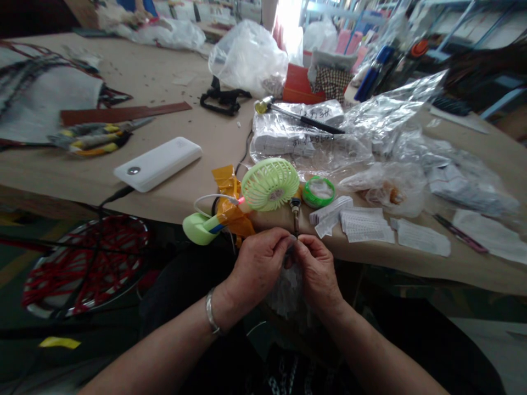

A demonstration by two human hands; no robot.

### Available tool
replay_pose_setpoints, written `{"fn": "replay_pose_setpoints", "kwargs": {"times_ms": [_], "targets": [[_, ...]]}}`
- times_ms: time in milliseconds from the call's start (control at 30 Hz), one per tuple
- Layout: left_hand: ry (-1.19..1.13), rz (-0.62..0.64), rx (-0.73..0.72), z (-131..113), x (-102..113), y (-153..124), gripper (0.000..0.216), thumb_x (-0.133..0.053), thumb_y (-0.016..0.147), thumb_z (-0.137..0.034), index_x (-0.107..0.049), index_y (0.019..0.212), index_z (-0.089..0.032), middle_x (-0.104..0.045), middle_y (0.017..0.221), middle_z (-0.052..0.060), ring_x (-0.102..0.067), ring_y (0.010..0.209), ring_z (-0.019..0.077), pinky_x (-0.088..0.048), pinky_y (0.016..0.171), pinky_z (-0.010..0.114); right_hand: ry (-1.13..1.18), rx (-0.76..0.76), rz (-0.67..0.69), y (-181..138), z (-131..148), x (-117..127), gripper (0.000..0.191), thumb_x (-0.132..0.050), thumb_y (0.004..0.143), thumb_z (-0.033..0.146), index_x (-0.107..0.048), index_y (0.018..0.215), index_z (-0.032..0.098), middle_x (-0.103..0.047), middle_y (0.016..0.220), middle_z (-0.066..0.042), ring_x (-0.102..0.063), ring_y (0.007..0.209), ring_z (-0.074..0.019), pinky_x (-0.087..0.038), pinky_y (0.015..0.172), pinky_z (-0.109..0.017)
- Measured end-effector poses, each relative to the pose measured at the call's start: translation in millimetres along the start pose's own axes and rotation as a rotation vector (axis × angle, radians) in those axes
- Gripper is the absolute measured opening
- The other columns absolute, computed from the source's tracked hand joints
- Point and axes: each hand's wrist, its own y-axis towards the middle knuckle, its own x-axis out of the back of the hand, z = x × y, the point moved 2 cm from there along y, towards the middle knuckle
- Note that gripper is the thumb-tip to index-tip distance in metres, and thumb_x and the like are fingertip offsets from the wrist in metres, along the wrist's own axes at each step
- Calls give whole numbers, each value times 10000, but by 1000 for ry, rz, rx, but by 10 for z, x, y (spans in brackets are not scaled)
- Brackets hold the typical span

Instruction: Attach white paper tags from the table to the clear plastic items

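The rod (pixel 296 220) runs straight away from my left hand (pixel 260 262) and right hand (pixel 319 269), both pinching some small piece (pixel 292 240), unclear.

Power bank (pixel 158 163) left of the fan (pixel 269 185), tub (pixel 319 204) right, hammer (pixel 310 120) behind

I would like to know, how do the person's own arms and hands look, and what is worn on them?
The left hand and right hand are ungloved, and no sleeves show. A narrow, silvery bracelet circles the left wrist; none shows on the right wrist.
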Motion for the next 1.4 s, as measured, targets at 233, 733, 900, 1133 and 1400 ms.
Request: {"fn": "replay_pose_setpoints", "kwargs": {"times_ms": [233, 733, 900, 1133, 1400], "targets": [[45, 2, -27, 8, -10, 40, 247, -465, 873, -247, -661, 738, -183, -661, 678, 11, -568, 596, 111, -398, 586, 204, 7, 36, -11, 43, 29, -15, 134, -661, 756, 306, -622, 809, 189, -572, 565, 57, -518, 490, -85, -423, 501, -212], [68, -16, -47, -2, -6, 10, 233, -474, 866, -241, -659, 735, -186, -662, 694, 15, -568, 611, 115, -408, 604, 206, -17, 80, -7, 23, 44, -6, 120, -646, 771, 303, -628, 783, 186, -577, 574, 52, -525, 513, -91, -432, 535, -226], [26, -24, -33, -9, -17, -31, 226, -485, 857, -234, -666, 730, -188, -666, 696, 15, -575, 620, 117, -420, 613, 206, -45, 84, 1, -24, 54, 26, 117, -635, 783, 302, -628, 784, 185, -583, 592, 46, -530, 544, -94, -437, 555, -223], [-162, -3, 124, -24, -29, -26, 206, -523, 824, -241, -669, 693, -174, -653, 635, -10, -562, 580, 104, -425, 570, 185, -77, 80, 20, -13, 33, 41, 111, -630, 789, 293, -632, 782, 182, -592, 599, 42, -538, 555, -94, -442, 569, -222], [-252, 37, 308, 25, -17, -86, 166, -558, 784, -222, -677, 688, -159, -655, 633, -9, -567, 602, 113, -433, 574, 192, -612, 383, 153, -314, 431, 290, 103, -562, 833, 185, -625, 906, 220, -625, 700, 14, -586, 632, -118, -475, 615, -249]]}}
